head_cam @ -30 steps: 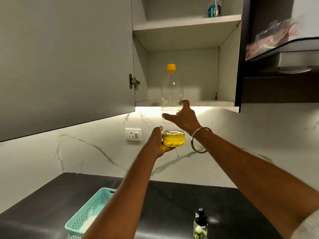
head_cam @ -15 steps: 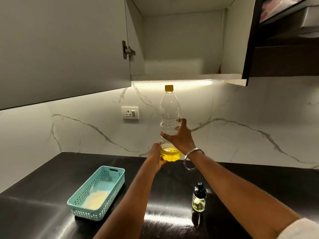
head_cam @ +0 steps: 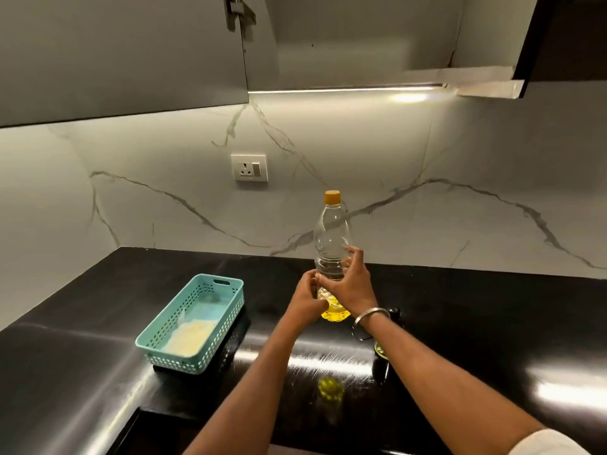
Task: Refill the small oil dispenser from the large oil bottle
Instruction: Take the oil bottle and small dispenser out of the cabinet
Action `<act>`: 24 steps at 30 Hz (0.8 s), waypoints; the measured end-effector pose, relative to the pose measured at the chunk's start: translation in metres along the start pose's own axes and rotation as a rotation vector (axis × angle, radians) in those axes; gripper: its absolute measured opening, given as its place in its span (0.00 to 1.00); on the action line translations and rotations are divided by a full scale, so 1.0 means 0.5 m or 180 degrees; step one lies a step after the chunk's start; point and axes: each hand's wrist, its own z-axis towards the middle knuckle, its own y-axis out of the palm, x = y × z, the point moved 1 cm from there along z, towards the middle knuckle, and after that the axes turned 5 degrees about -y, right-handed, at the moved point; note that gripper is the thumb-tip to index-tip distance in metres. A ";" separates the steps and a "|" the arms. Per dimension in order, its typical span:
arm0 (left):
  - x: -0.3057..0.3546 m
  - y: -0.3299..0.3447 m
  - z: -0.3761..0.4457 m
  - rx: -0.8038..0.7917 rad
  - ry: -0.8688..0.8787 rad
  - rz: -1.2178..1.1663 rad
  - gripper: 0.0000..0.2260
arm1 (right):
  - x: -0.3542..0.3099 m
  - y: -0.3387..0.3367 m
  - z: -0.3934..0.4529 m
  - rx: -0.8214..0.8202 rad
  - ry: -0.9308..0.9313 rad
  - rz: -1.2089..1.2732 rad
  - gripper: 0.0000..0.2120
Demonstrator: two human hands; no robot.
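Note:
A tall clear plastic oil bottle with a yellow cap stands upright, a little yellow oil at its bottom. Both hands hold its lower half just above the black counter: my left hand wraps it from the left, my right hand from the right. The small oil dispenser stands on the counter behind my right wrist; only its dark top and a sliver of its glass base show.
A teal perforated basket with a pale cloth inside sits on the counter to the left. A wall socket is on the marble backsplash. An open upper cabinet and its door hang overhead.
Both hands have brought the oil bottle down from in front of the cabinet shelf to just above the counter. My right wrist now covers most of the small dispenser.

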 end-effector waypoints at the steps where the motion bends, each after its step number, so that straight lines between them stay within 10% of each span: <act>1: -0.017 0.003 0.001 -0.0027 0.0043 0.0051 0.31 | 0.013 0.009 -0.008 0.0005 0.0037 0.0028 0.40; 24: -0.240 0.044 0.049 0.0468 -0.0014 0.0360 0.30 | 0.199 0.131 -0.090 -0.0104 0.0611 -0.0150 0.39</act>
